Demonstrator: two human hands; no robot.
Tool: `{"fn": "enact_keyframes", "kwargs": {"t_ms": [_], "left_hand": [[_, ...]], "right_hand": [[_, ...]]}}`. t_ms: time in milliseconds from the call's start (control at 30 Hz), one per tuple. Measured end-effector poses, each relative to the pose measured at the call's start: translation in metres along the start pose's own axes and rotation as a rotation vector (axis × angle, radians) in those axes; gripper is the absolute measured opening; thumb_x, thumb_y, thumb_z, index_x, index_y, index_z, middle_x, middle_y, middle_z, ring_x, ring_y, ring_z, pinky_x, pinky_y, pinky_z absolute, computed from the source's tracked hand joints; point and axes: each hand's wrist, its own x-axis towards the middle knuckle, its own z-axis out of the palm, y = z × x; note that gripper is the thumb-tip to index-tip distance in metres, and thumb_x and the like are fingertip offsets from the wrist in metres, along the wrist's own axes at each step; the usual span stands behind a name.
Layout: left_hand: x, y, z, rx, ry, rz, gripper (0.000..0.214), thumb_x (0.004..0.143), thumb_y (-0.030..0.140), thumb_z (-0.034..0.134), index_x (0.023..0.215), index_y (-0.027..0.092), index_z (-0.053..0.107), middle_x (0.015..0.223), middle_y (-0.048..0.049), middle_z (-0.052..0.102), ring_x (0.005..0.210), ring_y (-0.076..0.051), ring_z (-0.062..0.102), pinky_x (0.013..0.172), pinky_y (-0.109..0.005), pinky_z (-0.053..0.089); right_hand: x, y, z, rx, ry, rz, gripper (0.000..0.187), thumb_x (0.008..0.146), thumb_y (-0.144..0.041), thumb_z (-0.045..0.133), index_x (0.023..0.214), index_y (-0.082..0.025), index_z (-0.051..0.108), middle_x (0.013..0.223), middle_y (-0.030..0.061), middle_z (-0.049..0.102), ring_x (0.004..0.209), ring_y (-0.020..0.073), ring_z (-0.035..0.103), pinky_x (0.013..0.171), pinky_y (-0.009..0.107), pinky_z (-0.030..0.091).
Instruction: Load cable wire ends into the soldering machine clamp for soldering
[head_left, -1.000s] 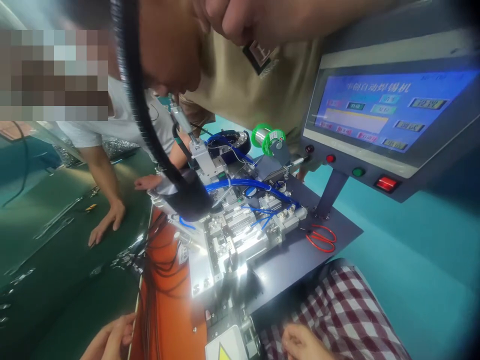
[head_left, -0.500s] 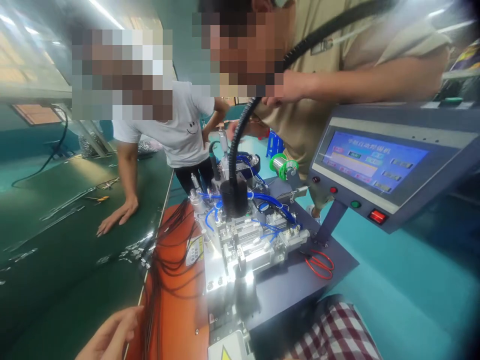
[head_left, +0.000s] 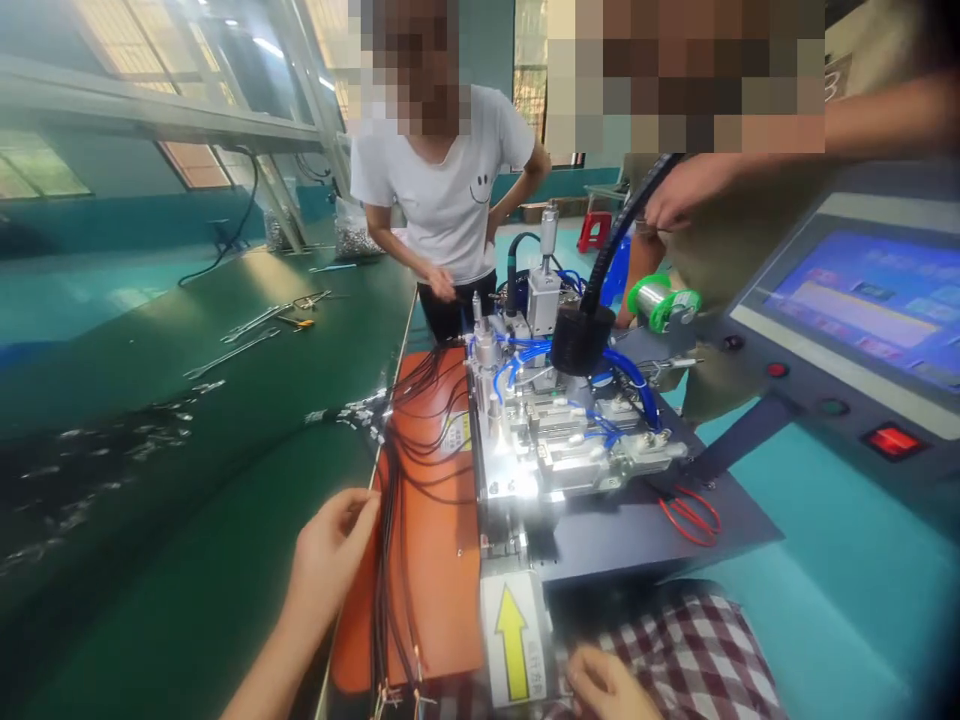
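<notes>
At six o'clock on my remote feed, a bold yellow arrow on a white plate pointed straight to twelve! Characters ran beside it, too small for me to read. Up at twelve, a smiley face showed on a white T-shirt. Near centre, toward seven, a label went unread; at three, the screen gave me only blurred lettering.

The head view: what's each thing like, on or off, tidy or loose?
Screen: lit
Red switch: lit
Green spool: holding silver wire
Black cables: loose, near ends splayed
Red-handled tool: lying down, blades unclear
Left hand: half curled, grip unclear
Right hand: loosely curled
</notes>
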Motion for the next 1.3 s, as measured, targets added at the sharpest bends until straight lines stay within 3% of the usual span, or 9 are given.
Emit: {"fn": "enact_keyframes", "kwargs": {"t_ms": [133, 233, 367, 833, 933, 1033, 1100, 1233, 1300], "left_hand": [[-0.014, 0.008, 0.009, 0.144, 0.017, 0.018, 0.055, 0.064, 0.062, 0.067, 0.096, 0.018, 0.065, 0.086, -0.0083, 0.064, 0.08, -0.031, 0.062, 0.076, -0.044, 0.051], [-0.02, 0.011, 0.015, 0.168, 0.003, 0.052, 0.046, 0.071, 0.046, 0.059, 0.108, 0.018, 0.062, 0.092, -0.0085, 0.063, 0.081, -0.029, 0.063, 0.076, -0.043, 0.05], [-0.018, 0.007, 0.019, 0.123, -0.037, 0.075, 0.047, 0.071, 0.033, 0.052, 0.117, 0.02, 0.055, 0.079, 0.0001, 0.057, 0.062, -0.02, 0.057, 0.066, -0.035, 0.046], [-0.032, 0.024, 0.03, -0.152, -0.125, 0.04, 0.033, 0.069, 0.038, 0.057, 0.097, 0.021, 0.06, 0.063, 0.0074, 0.044, 0.052, -0.012, 0.047, 0.055, -0.026, 0.04], [-0.031, 0.024, 0.024, -0.187, -0.13, 0.008, 0.034, 0.066, 0.037, 0.061, 0.096, 0.021, 0.061, 0.066, 0.0069, 0.048, 0.05, -0.01, 0.046, 0.054, -0.026, 0.038], [-0.032, 0.022, 0.017, -0.262, -0.143, -0.048, 0.04, 0.065, 0.039, 0.063, 0.101, 0.021, 0.058, 0.077, 0.0052, 0.051, 0.053, -0.011, 0.054, 0.055, -0.027, 0.044], [-0.034, 0.022, 0.012, -0.323, -0.162, -0.093, 0.045, 0.066, 0.041, 0.064, 0.105, 0.021, 0.054, 0.084, 0.005, 0.049, 0.056, -0.013, 0.062, 0.057, -0.029, 0.05], [-0.036, 0.03, 0.002, -0.427, -0.213, -0.167, 0.051, 0.068, 0.046, 0.067, 0.108, 0.021, 0.05, 0.089, 0.0049, 0.049, 0.049, -0.013, 0.064, 0.047, -0.029, 0.05], [-0.037, 0.035, -0.003, -0.467, -0.214, -0.183, 0.052, 0.068, 0.047, 0.068, 0.108, 0.02, 0.05, 0.088, 0.0051, 0.049, 0.046, -0.011, 0.06, 0.042, -0.025, 0.045]], "right_hand": [[0.005, 0.007, 0.0, 0.023, -0.028, 0.017, 0.065, 0.067, -0.086, 0.053, 0.07, -0.022, 0.042, 0.06, -0.0041, 0.049, 0.05, 0.0095, 0.042, 0.054, 0.025, 0.034], [0.007, 0.008, 0.0, 0.022, -0.028, 0.026, 0.069, 0.063, -0.09, 0.052, 0.069, -0.022, 0.041, 0.059, -0.0045, 0.048, 0.048, 0.009, 0.041, 0.051, 0.025, 0.032], [0.003, 0.003, -0.001, 0.031, -0.03, -0.004, 0.064, 0.069, -0.085, 0.053, 0.069, -0.022, 0.041, 0.06, -0.0042, 0.051, 0.048, 0.0084, 0.042, 0.052, 0.024, 0.032], [0.0, -0.007, -0.009, 0.056, 0.018, -0.043, 0.066, 0.067, -0.086, 0.055, 0.068, -0.021, 0.042, 0.059, -0.0038, 0.049, 0.049, 0.0087, 0.041, 0.051, 0.024, 0.033], [-0.016, -0.042, -0.026, 0.03, 0.163, -0.148, 0.064, 0.074, -0.085, 0.05, 0.071, -0.021, 0.047, 0.063, -0.0011, 0.053, 0.052, 0.0112, 0.045, 0.052, 0.025, 0.037], [-0.047, -0.102, -0.037, -0.101, 0.366, -0.262, 0.052, 0.087, -0.071, 0.049, 0.079, -0.02, 0.055, 0.072, 0.0022, 0.059, 0.06, 0.0143, 0.051, 0.056, 0.026, 0.042], [-0.065, -0.144, -0.031, -0.25, 0.451, -0.43, 0.041, 0.095, -0.057, 0.046, 0.081, -0.021, 0.059, 0.073, 0.003, 0.061, 0.064, 0.0156, 0.054, 0.06, 0.026, 0.044], [-0.074, -0.206, 0.019, -0.693, 0.222, -0.893, 0.03, 0.102, -0.033, 0.04, 0.089, -0.02, 0.064, 0.077, 0.0032, 0.064, 0.068, 0.0155, 0.057, 0.067, 0.028, 0.046], [-0.064, -0.22, 0.05, -1.025, 0.133, -0.93, 0.034, 0.102, -0.04, 0.044, 0.086, -0.017, 0.065, 0.08, 0.0062, 0.063, 0.076, 0.0202, 0.059, 0.072, 0.033, 0.048]]}}
